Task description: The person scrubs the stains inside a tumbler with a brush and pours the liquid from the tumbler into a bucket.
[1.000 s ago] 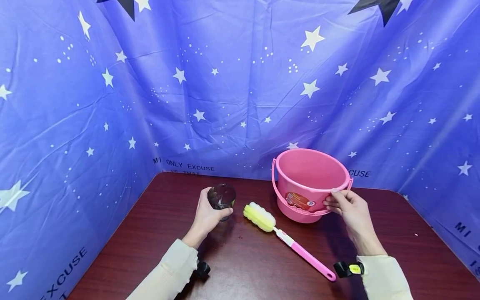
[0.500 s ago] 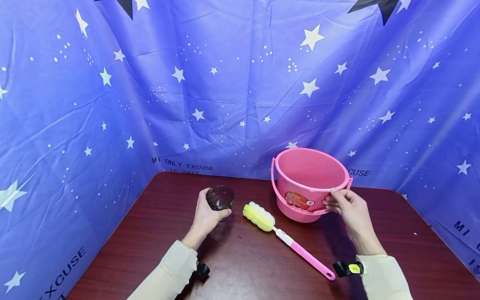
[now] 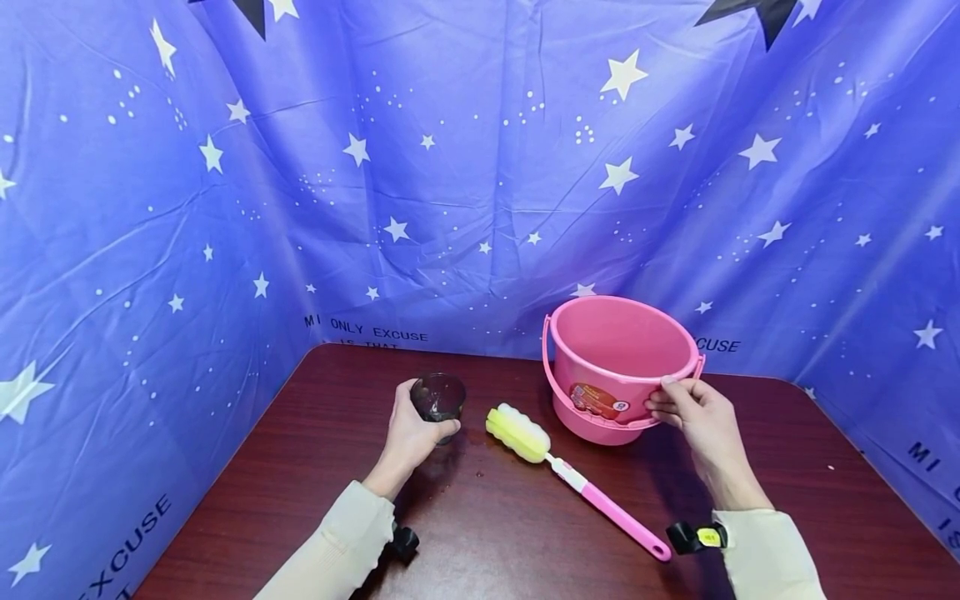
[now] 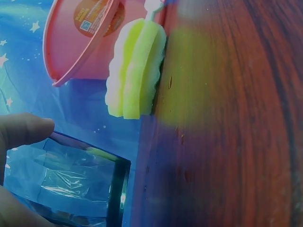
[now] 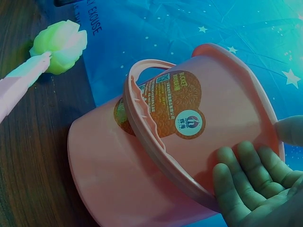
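Note:
My left hand (image 3: pixel 408 433) holds a dark, see-through glass cup (image 3: pixel 438 402) around its side, mouth up, near the table's middle. In the left wrist view the cup (image 4: pixel 71 182) sits between thumb and fingers; whether its base touches the table I cannot tell. My right hand (image 3: pixel 705 429) grips the near right rim of a pink bucket (image 3: pixel 600 432), thumb at the rim and fingertips against the outer wall, as the right wrist view shows. The bucket's handle hangs down across its front. Between the hands lies a sponge-headed bottle brush (image 3: pixel 519 433), pink handle towards the near right.
The dark red wooden table (image 3: pixel 502 542) carries small droplets near the brush head. Blue curtains with white stars (image 3: pixel 480 183) stand behind and at both sides. A printed label (image 3: pixel 596 402) is on the bucket's front.
The cup in my left hand has shifted slightly left and towards me. My right hand, the bucket and the brush stay essentially where they were.

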`<state>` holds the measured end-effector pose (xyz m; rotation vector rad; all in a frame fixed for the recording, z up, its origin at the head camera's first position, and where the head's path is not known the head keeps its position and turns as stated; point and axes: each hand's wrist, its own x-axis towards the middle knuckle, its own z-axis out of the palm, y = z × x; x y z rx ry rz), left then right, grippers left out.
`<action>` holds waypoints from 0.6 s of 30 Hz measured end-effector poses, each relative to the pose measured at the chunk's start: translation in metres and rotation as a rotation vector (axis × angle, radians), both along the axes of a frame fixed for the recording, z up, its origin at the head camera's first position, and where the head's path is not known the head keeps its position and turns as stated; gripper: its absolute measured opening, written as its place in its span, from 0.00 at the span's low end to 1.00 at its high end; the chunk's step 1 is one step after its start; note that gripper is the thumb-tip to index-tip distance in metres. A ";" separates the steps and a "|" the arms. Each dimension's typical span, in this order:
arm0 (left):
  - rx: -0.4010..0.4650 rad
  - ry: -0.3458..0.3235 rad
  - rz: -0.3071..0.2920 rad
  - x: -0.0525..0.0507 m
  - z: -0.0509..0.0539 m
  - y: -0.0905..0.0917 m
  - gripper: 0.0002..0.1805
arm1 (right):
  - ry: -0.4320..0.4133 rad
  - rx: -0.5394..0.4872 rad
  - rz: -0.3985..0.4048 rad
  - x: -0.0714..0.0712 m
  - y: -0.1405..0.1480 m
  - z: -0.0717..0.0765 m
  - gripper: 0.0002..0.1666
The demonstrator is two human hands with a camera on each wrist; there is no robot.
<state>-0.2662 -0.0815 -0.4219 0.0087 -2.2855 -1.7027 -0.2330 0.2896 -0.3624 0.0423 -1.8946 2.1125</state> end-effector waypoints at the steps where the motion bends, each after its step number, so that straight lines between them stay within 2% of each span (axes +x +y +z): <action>1: -0.006 -0.005 0.005 0.000 0.000 0.000 0.47 | -0.001 0.001 -0.001 0.000 0.000 0.000 0.11; 18: -0.038 -0.050 0.019 0.001 -0.006 0.001 0.48 | -0.013 0.010 -0.003 0.000 0.000 0.001 0.12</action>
